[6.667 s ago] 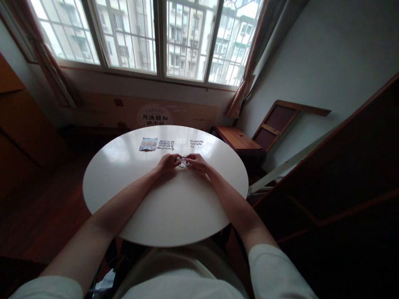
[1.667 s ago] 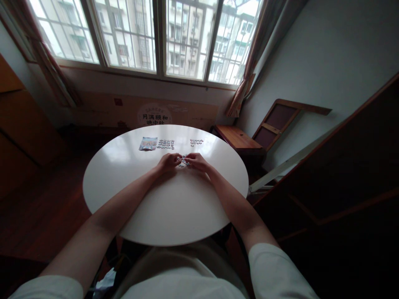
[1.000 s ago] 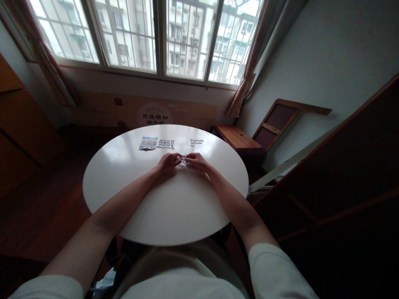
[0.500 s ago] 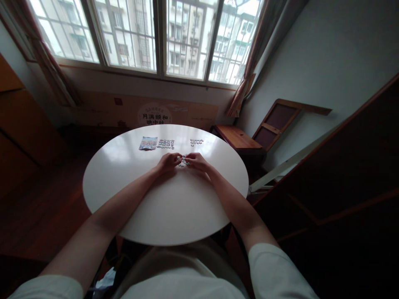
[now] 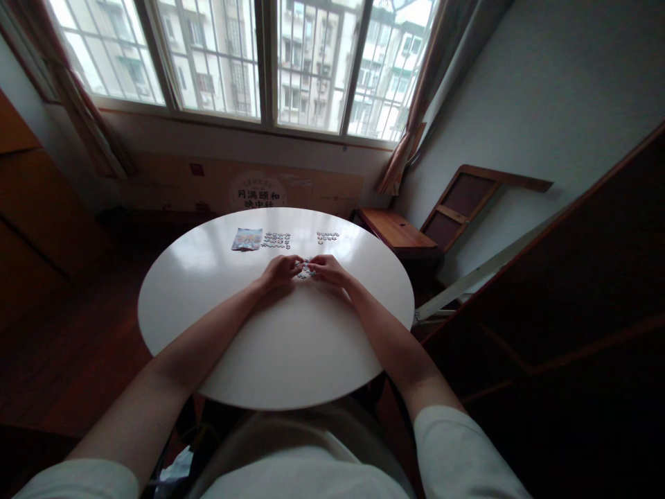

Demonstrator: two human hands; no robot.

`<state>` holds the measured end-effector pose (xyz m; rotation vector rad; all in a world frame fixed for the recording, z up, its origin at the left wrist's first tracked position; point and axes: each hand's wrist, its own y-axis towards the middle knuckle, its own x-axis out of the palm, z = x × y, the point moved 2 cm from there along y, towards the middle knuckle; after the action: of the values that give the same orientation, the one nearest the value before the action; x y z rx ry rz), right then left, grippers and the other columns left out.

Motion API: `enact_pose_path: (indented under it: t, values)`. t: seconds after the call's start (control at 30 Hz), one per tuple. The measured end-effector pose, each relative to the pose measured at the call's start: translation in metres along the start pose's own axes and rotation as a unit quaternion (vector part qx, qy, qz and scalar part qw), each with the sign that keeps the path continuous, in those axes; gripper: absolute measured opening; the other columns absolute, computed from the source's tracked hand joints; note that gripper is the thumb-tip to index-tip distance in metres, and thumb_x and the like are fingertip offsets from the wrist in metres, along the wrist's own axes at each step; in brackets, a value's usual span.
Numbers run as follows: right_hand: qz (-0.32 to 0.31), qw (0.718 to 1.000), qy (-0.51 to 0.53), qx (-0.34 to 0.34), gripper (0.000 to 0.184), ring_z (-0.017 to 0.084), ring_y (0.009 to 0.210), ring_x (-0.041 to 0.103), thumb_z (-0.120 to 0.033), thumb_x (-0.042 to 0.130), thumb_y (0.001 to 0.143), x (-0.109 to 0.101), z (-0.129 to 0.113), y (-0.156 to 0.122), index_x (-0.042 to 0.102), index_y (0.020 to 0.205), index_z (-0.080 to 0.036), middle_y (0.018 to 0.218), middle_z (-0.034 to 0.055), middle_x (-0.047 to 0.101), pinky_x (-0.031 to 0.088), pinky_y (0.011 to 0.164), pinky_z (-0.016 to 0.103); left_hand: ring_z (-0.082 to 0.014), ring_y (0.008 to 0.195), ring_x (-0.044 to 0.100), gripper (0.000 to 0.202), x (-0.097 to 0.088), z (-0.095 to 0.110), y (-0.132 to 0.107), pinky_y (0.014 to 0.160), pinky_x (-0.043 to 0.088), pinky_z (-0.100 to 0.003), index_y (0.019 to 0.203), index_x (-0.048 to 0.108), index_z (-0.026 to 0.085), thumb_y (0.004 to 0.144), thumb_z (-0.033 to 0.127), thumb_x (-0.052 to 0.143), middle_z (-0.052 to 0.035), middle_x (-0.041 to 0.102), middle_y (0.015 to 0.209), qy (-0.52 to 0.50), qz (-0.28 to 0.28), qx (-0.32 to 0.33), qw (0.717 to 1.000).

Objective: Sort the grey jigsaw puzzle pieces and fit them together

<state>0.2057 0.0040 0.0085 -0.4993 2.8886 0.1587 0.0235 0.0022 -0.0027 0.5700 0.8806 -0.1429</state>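
My left hand and my right hand meet over the far middle of the white table. Both are closed, fingertips bent down onto small jigsaw puzzle pieces between them. Which piece each fingertip presses is too small to make out. Beyond my left hand, several puzzle pieces lie in rows. A smaller group of puzzle pieces sits past my right hand. At the left of the rows lies a flat sheet with a colourful picture.
The round white table fills the middle. Behind it, a long printed carton stands under the barred window. A wooden stool or bench is at the far right, beside a leaning wooden frame.
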Motion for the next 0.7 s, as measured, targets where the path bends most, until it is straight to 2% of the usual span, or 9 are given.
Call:
enact_pose_path:
  t: [0.33, 0.7]
  values:
    - [0.004, 1.000, -0.020, -0.017, 0.038, 0.009, 0.057, 0.051, -0.043, 0.081, 0.060, -0.0015, 0.0009, 0.0020, 0.068, 0.076, -0.011, 0.062, 0.0004, 0.062, 0.038, 0.052, 0.021, -0.0106, 0.052, 0.048, 0.036, -0.0009, -0.0003, -0.0004, 0.056, 0.032, -0.022, 0.104, 0.074, 0.015, 0.087, 0.039, 0.053, 0.0019, 0.057, 0.055, -0.006, 0.001, 0.009, 1.000]
    - [0.008, 1.000, -0.022, -0.020, 0.039, 0.009, 0.058, 0.053, -0.044, 0.081, 0.059, -0.0016, 0.0026, 0.0029, 0.068, 0.075, -0.012, 0.063, 0.0007, 0.064, 0.039, 0.053, 0.021, -0.0105, 0.053, 0.047, 0.034, -0.0011, 0.0004, -0.0004, 0.055, 0.032, -0.022, 0.103, 0.074, 0.015, 0.087, 0.036, 0.053, 0.0014, 0.058, 0.055, 0.004, 0.003, 0.009, 1.000]
